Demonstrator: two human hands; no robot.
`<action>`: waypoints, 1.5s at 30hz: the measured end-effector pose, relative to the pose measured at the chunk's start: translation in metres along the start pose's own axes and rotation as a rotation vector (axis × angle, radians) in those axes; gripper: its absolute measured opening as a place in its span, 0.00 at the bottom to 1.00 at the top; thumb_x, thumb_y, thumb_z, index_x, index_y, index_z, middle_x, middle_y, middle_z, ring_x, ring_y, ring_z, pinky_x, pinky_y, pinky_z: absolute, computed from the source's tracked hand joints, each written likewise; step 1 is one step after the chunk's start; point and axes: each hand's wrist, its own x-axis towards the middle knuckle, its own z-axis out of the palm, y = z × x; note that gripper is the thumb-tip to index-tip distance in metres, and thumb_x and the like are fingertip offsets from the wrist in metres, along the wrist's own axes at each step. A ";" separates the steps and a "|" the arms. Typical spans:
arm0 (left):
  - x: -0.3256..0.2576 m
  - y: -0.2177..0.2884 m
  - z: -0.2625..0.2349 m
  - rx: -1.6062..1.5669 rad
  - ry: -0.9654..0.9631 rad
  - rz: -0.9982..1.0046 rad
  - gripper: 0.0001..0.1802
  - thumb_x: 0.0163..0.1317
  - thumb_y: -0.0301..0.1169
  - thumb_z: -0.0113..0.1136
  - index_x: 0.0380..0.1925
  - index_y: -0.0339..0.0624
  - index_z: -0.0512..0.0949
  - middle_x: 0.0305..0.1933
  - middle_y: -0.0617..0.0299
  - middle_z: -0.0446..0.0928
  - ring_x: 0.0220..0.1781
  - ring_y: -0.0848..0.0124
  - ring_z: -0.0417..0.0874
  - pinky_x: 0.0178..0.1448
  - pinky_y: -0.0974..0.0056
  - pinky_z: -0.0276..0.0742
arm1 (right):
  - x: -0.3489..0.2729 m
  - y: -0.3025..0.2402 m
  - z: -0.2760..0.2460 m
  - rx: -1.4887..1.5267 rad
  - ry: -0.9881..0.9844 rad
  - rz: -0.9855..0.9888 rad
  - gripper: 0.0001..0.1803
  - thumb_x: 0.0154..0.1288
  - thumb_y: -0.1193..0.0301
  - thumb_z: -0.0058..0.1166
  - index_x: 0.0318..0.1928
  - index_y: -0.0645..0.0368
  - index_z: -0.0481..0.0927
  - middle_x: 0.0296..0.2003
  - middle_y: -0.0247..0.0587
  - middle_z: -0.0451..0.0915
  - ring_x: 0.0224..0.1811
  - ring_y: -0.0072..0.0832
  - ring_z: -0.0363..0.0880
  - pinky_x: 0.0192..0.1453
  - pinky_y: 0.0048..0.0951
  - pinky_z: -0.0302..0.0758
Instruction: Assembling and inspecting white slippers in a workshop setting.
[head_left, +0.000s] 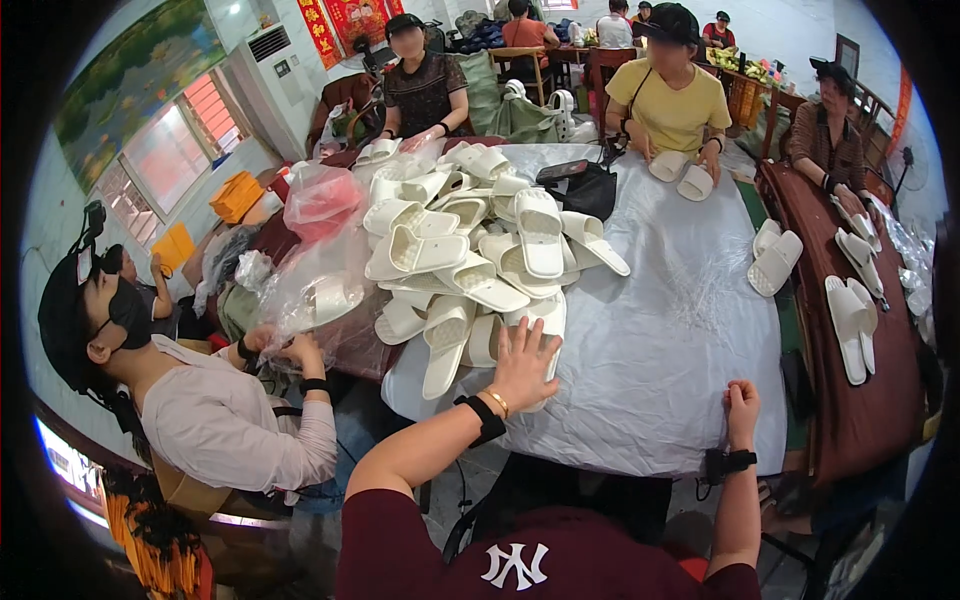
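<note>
My left hand point(525, 368) lies on the near edge of a heap of cream-white slippers point(415, 250), its fingers spread over a slipper point(550, 318) partly hidden beneath it. The fingers are not wrapped round it. The slippers are open-toed with a broad strap and a dimpled footbed, tumbled at many angles. Over the right front part of the covered table, my right hand point(741, 400) is curled into a loose fist, and nothing shows in it. Both wrists wear black bands, and the left one also has a gold bracelet.
Grey-white sheeting point(640, 380) covers the table. A person in yellow point(672, 105) holds a slipper pair across from me; another at left handles a clear plastic bag point(330, 290). Slipper pairs point(850, 325) lie on the dark red table at right. A black bag point(590, 190) sits behind the heap.
</note>
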 end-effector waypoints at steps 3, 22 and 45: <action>0.000 -0.012 -0.003 0.040 -0.040 -0.016 0.40 0.48 0.50 0.61 0.64 0.56 0.64 0.71 0.46 0.52 0.73 0.45 0.46 0.69 0.33 0.41 | 0.001 0.001 -0.001 -0.031 -0.010 -0.010 0.04 0.67 0.75 0.47 0.34 0.59 0.75 0.26 0.26 0.73 0.26 0.14 0.70 0.30 0.15 0.66; -0.008 -0.003 -0.006 -0.075 0.015 -0.005 0.34 0.51 0.40 0.62 0.59 0.44 0.68 0.66 0.44 0.60 0.70 0.47 0.55 0.70 0.37 0.45 | 0.003 -0.002 0.001 -0.098 -0.006 0.066 0.08 0.64 0.70 0.51 0.35 0.64 0.78 0.23 0.31 0.76 0.24 0.16 0.70 0.26 0.20 0.66; -0.058 0.064 0.060 -0.312 0.206 0.059 0.26 0.57 0.43 0.58 0.53 0.41 0.72 0.60 0.47 0.66 0.65 0.51 0.63 0.67 0.46 0.56 | 0.116 -0.123 -0.231 -1.509 0.609 -0.070 0.50 0.46 0.55 0.66 0.68 0.51 0.56 0.68 0.55 0.53 0.71 0.53 0.49 0.70 0.49 0.57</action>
